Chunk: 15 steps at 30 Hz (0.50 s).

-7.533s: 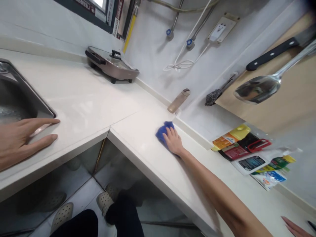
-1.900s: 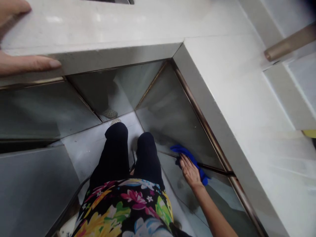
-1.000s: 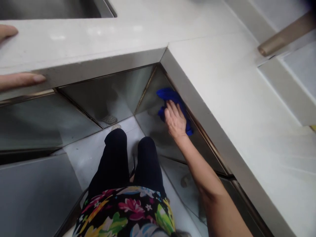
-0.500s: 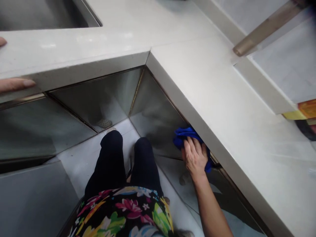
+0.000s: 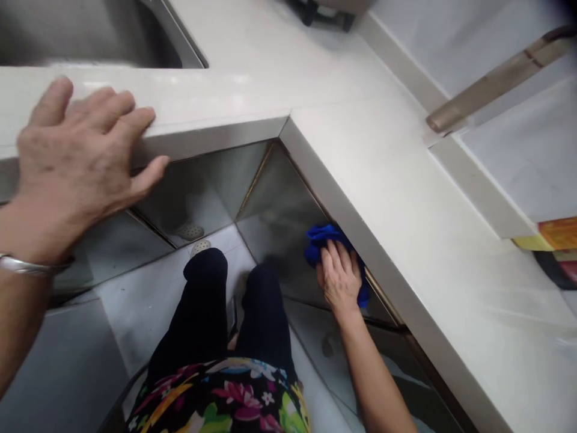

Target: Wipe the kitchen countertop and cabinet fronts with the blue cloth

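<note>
A crumpled blue cloth [image 5: 325, 236] lies against the glossy dark cabinet door [image 5: 293, 210], just under the right-hand counter edge. My right hand [image 5: 340, 276] presses flat over it, fingers close together, with cloth showing around them. At the left, my left hand [image 5: 85, 150] rests across the front edge of the white countertop [image 5: 243, 96]. Its fingers are spread, the thumb points right, and nothing is in it. A silver bracelet [image 5: 27, 264] circles that wrist.
A metal sink [image 5: 135, 36] is set into the counter at upper left. Dark feet of an object [image 5: 311, 12] stand at the back. A tan pipe [image 5: 478, 87] runs along the wall. An orange and yellow packet [image 5: 559, 234] lies at far right. My knees are close to the cabinets.
My left hand has come further into view on the counter edge. My right hand and the blue cloth have shifted slightly left along the cabinet door. The view has tilted a little.
</note>
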Tool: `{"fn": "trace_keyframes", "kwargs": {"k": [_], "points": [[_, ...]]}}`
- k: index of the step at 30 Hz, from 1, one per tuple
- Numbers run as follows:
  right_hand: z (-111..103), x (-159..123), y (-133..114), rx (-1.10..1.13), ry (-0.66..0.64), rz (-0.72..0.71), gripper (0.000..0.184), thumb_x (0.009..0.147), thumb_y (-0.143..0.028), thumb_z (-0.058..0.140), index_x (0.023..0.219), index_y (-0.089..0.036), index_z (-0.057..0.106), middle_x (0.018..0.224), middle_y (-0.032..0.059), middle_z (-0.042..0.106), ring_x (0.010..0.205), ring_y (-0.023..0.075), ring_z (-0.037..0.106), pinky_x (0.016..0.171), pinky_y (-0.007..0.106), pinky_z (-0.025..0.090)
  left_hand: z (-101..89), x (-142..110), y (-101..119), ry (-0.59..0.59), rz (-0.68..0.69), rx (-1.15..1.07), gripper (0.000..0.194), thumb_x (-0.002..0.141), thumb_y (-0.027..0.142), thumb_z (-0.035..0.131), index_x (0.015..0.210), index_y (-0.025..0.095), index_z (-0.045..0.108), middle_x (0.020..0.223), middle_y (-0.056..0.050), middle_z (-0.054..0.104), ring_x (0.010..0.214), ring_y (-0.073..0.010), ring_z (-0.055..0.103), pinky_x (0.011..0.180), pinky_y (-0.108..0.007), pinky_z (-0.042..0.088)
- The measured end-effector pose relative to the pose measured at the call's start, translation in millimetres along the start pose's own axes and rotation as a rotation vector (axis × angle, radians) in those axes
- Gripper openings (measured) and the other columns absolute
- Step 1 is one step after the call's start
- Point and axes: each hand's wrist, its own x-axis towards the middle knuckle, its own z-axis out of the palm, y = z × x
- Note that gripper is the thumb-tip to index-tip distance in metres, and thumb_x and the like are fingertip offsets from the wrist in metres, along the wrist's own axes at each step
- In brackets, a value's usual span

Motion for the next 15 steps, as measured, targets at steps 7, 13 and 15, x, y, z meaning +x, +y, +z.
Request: {"fn": "trace_keyframes", "kwargs": {"k": [7,13,15], "points": [[26.1,92.4,-21.8,0.072,-0.03,-0.064,0.046,0.104,-0.021,0.033,0.141,-0.01,0.058,0.156,0.0183,0.051,0.148,0.031,0.042,0.127,0.055,0.025,22.8,-14.1,11.8,0.092,-0.016,0.243,0.074,0.095,0.048,0.043,0.162,0.02,0.027,0.166,-0.009,0.032,0.15,-0.0372,0.027,0.12,-0.063,0.017],[50.5,176.9,-41.9,0.102,-0.041,-0.123,0.048,0.104,-0.02,0.029,0.143,-0.005,0.054,0.157,0.0207,0.048,0.153,0.0308,0.034,0.128,0.056,0.021,34.8,-18.6,16.0,0.125,-0.111,0.272,0.07,0.095,0.036,0.046,0.161,0.023,0.028,0.164,-0.009,0.032,0.146,-0.0379,0.029,0.109,-0.064,0.027],[59.0,205.7,-48.8,0.109,-0.048,-0.139,0.048,0.104,-0.02,0.029,0.141,-0.004,0.055,0.158,0.0218,0.047,0.153,0.0315,0.033,0.128,0.056,0.021,37.3,-16.8,16.4,0.138,-0.128,0.3,0.065,0.096,0.034,0.044,0.158,0.021,0.034,0.161,-0.01,0.036,0.143,-0.0363,0.032,0.109,-0.063,0.027]]}}
